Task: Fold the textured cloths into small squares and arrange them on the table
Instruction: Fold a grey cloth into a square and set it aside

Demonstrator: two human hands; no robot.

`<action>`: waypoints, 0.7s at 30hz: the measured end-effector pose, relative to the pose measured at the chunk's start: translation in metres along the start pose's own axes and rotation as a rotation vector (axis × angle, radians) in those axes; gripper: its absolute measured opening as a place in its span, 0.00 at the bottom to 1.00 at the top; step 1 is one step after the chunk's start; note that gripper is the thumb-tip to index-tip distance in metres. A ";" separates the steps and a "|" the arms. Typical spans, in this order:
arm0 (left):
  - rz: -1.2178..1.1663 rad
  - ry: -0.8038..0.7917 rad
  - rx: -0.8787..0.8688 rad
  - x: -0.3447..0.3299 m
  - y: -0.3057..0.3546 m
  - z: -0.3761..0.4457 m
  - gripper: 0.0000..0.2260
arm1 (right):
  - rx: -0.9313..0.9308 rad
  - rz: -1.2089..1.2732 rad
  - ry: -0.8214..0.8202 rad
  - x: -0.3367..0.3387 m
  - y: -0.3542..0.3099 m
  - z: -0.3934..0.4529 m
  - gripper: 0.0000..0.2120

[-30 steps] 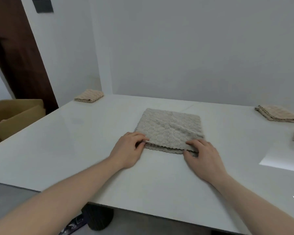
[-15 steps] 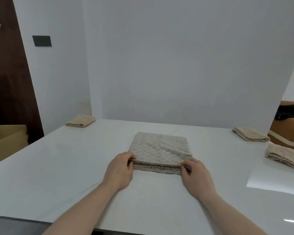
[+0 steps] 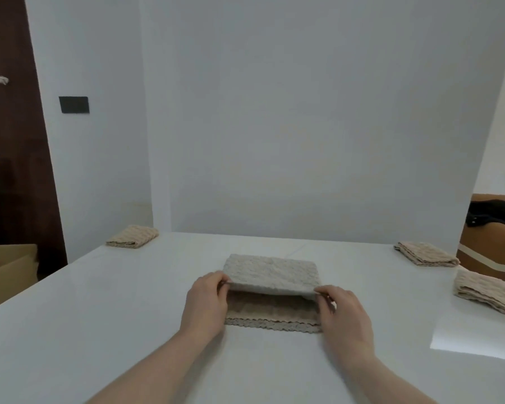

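While lifted, cloth (image 3: pixel 270 274) edge is pinched by both hands (image 3: pixel 206 301).

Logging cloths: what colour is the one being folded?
Pale grey-beige waffle-textured cloth, clearest in the head view.

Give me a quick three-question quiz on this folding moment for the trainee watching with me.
1. True or false: both hands pinch the raised top layer of the grey cloth.
2. How many other folded cloths lie on the table?
3. Which hand is nearer the folded cloth at the far left corner: left hand or right hand?

Key: 1 true. 2 three. 3 left hand.
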State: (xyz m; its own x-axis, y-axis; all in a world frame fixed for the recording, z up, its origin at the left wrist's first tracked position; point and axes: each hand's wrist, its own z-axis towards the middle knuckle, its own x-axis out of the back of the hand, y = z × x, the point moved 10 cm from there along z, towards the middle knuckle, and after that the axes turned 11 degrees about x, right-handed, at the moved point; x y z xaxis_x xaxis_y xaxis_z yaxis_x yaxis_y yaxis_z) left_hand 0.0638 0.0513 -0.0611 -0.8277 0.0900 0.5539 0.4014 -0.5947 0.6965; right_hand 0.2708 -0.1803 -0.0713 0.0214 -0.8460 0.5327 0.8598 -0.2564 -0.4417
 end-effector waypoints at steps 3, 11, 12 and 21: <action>-0.086 0.062 -0.009 0.031 0.048 0.025 0.07 | 0.038 0.059 0.099 0.028 -0.019 0.041 0.10; -0.249 0.217 -0.220 0.153 0.168 0.040 0.05 | 0.131 0.252 0.290 0.138 -0.097 0.099 0.12; -0.250 0.227 -0.255 0.166 0.179 0.035 0.05 | 0.146 0.262 0.313 0.151 -0.105 0.098 0.12; -0.170 0.237 -0.400 0.239 0.218 -0.029 0.04 | 0.222 0.333 0.372 0.221 -0.150 0.060 0.07</action>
State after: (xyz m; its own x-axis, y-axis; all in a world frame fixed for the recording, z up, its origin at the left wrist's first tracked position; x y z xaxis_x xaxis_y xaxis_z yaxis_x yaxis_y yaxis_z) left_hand -0.0579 -0.0796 0.2097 -0.9536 0.0556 0.2960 0.1094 -0.8518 0.5124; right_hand 0.1771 -0.3009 0.1559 0.1633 -0.9833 0.0808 0.9254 0.1243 -0.3580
